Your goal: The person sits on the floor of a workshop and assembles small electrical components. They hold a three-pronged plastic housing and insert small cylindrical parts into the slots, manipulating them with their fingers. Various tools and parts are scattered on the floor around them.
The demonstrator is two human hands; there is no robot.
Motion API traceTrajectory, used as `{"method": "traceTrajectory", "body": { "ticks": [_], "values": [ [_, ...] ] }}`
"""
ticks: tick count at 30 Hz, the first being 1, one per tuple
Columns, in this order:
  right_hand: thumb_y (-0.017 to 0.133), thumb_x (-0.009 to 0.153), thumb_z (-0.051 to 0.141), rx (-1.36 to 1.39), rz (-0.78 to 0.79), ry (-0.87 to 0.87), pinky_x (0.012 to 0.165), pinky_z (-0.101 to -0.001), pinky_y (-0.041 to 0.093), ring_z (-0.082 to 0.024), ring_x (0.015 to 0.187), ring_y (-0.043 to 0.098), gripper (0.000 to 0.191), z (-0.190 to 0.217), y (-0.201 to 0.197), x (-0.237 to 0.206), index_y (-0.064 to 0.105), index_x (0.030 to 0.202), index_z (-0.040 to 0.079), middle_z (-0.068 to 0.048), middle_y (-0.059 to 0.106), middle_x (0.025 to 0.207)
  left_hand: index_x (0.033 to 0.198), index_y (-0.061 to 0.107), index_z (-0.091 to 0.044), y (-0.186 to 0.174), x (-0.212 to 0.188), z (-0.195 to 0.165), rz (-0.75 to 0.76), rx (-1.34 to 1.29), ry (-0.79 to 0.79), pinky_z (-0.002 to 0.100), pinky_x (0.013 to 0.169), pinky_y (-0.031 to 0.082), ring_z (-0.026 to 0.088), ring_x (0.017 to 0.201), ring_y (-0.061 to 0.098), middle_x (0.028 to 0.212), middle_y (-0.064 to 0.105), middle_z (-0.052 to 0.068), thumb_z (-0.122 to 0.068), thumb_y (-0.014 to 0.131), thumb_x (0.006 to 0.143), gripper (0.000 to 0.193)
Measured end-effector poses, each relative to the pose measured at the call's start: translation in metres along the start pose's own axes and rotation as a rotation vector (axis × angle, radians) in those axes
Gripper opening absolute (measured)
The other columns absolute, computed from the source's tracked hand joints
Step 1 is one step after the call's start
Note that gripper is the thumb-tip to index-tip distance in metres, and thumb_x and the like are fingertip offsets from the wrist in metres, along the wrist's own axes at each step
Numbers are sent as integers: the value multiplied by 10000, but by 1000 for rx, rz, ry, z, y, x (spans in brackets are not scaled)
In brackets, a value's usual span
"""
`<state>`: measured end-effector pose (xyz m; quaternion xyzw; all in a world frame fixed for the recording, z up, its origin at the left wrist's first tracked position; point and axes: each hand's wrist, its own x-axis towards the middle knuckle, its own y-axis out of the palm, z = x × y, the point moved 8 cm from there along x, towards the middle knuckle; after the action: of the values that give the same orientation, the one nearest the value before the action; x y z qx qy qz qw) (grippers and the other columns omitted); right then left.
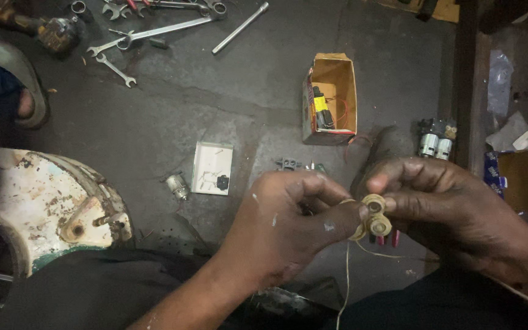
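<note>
Cream-coloured plastic rings, a small cluster of round grommet-like pieces [374,217], sit pinched between both hands, just below the open orange cardboard box [331,98] and nearer the camera. The left hand [288,217] is closed around the cluster from its side, and the right hand [435,201] clamps thumb and forefinger on the top ring. A thin pale wire [344,275] hangs from the pieces. Judging by this, steady work means keeping both pinches firm, the rings lined up, and the wire slack rather than tugged.
</note>
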<state>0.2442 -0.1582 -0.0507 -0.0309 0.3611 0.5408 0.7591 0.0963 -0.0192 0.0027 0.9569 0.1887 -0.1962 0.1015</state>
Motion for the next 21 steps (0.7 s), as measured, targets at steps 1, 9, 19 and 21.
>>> {"method": "traceTrajectory", "body": {
  "ticks": [1, 9, 19, 21],
  "values": [
    [735, 949, 78, 4, 3, 7, 664, -459, 598, -252, 788, 697, 134, 0, 1, 0, 750, 1037, -22, -162, 726, 874, 915, 790, 4, 0, 0, -5, 2, 18, 61, 259, 498, 494, 120, 593, 668, 729, 764, 83, -241, 787, 882, 247],
    [734, 946, 122, -74, -27, 12, 657, -467, 609, -265, 813, 708, 183, 2, 3, 0, 780, 1039, -28, -163, 729, 901, 900, 779, -22, -4, -2, -16, -33, 131, 182, 217, 562, 579, 88, 642, 729, 743, 779, 59, -272, 779, 868, 253],
    [724, 957, 124, -73, -20, -2, 655, -447, 594, -249, 802, 692, 166, 2, 3, 0, 773, 1034, -15, -150, 725, 898, 893, 786, -19, -3, -1, -12, -19, 115, 129, 225, 537, 552, 94, 615, 713, 726, 781, 69, -268, 765, 875, 250],
    [724, 964, 105, -59, -28, 6, 642, -455, 591, -262, 787, 693, 159, 0, 1, 0, 760, 1045, -27, -166, 725, 890, 888, 782, -20, -3, 1, -8, -13, 118, 97, 217, 546, 565, 80, 619, 721, 721, 777, 55, -276, 769, 873, 257]
  ]
}}
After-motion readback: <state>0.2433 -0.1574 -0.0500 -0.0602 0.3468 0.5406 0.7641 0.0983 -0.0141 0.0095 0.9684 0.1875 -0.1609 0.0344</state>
